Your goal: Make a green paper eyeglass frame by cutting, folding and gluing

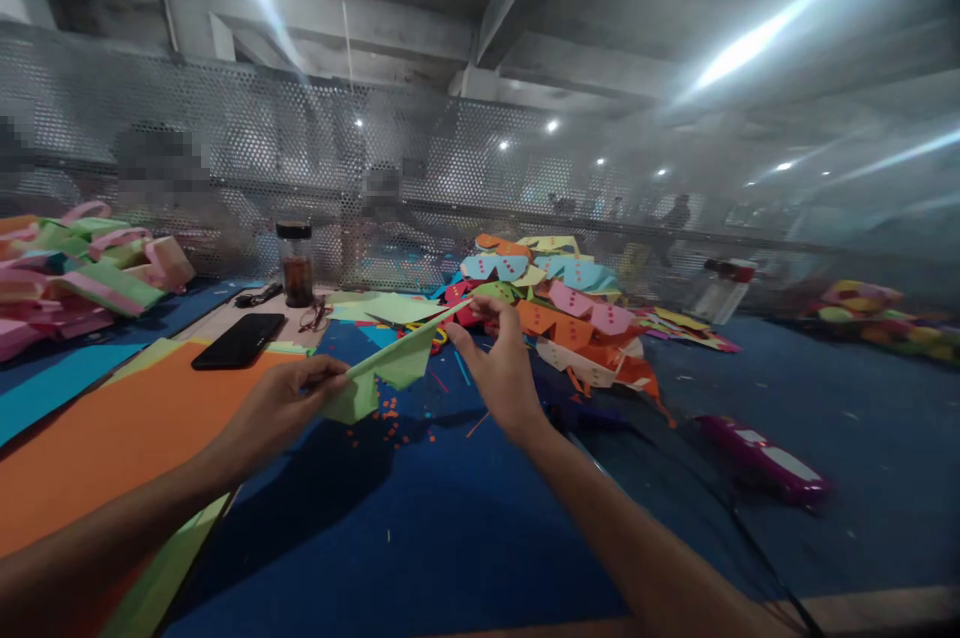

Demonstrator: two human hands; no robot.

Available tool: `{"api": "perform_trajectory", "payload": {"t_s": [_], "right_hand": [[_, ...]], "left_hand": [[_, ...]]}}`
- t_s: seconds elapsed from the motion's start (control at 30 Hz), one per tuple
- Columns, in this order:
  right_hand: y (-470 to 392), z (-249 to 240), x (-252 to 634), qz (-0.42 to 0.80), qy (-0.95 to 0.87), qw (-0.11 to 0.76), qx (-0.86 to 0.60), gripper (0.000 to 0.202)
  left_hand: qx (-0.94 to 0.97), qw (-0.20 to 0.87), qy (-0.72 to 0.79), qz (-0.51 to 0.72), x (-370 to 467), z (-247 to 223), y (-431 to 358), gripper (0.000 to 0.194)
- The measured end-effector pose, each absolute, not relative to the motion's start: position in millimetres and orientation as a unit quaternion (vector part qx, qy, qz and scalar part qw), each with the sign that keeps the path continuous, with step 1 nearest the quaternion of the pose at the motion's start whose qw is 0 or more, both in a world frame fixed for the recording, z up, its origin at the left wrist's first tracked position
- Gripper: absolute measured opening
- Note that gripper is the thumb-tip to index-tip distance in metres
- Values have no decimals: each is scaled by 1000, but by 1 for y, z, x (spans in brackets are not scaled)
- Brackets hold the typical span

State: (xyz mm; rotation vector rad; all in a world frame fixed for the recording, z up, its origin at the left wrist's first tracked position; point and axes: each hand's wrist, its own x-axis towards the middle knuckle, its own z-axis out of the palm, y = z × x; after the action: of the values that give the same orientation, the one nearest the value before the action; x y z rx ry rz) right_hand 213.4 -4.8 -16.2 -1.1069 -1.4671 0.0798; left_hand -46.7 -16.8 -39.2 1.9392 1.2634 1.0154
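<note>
A folded light-green paper piece (405, 361) with cut-out notches along its lower edge is held up above the blue table. My left hand (289, 398) pinches its near left end between thumb and fingers. At its far right end, the fingertips of my right hand (499, 358) close on the folded edge, with the thumb held apart below. Beyond my right hand lies a pile of cut paper pieces (577, 328) in orange, pink, blue and cream, many with red dots. Small orange paper scraps (390, 418) are scattered on the table under the green paper.
Large orange sheets (150, 418) and a black phone (238, 340) lie at left, near a dark-capped jar (295, 268). Folded paper strips (90, 278) are heaped far left. A purple device (765, 460) with a cable sits at right. A perforated metal screen (420, 148) stands behind.
</note>
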Motion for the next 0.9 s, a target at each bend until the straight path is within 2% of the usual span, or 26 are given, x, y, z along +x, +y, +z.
{"api": "perform_trajectory", "payload": {"t_s": [0.07, 0.17, 0.43, 0.6, 0.73, 0.9], "right_hand": [[-1, -15, 214, 183, -602, 621, -466, 53], [-3, -15, 210, 318, -611, 585, -428, 47], [-12, -15, 205, 355, -611, 562, -429, 45], [-20, -12, 198, 395, -626, 534, -408, 44], [-25, -11, 194, 411, -643, 509, -398, 45], [-22, -20, 192, 420, -658, 476, -405, 47]], "left_hand": [[710, 367, 460, 388, -44, -39, -18, 36], [689, 428, 439, 387, -37, -39, -21, 34], [641, 541, 418, 350, -17, -33, -35, 37], [669, 535, 386, 342, -1, -19, -32, 36], [681, 503, 360, 392, 10, -20, -25, 36], [640, 533, 397, 386, 11, -30, -32, 37]]}}
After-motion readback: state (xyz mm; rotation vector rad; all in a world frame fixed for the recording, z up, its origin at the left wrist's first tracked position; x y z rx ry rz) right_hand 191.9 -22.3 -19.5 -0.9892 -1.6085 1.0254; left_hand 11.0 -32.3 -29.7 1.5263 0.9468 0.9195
